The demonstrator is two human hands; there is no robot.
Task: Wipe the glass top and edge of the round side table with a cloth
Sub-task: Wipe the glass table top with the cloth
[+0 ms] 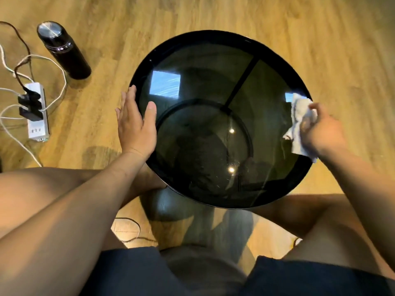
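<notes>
The round side table (205, 39) has a dark smoked-glass top inside a black rim and stands between my knees. My left hand (135, 122) rests on the table's left rim, thumb lying on the glass and fingers spread over the outer edge, holding nothing. My right hand (320, 130) grips a crumpled white cloth (299, 116) and presses it against the glass at the right rim. Part of the cloth hangs over the edge below my palm. Window and lamp reflections show on the glass.
A black flask (64, 50) stands on the wooden floor at the far left. Beside it lies a white power strip (37, 112) with black plugs and trailing white and dark cables. Another thin cable (128, 231) runs on the floor near my left knee.
</notes>
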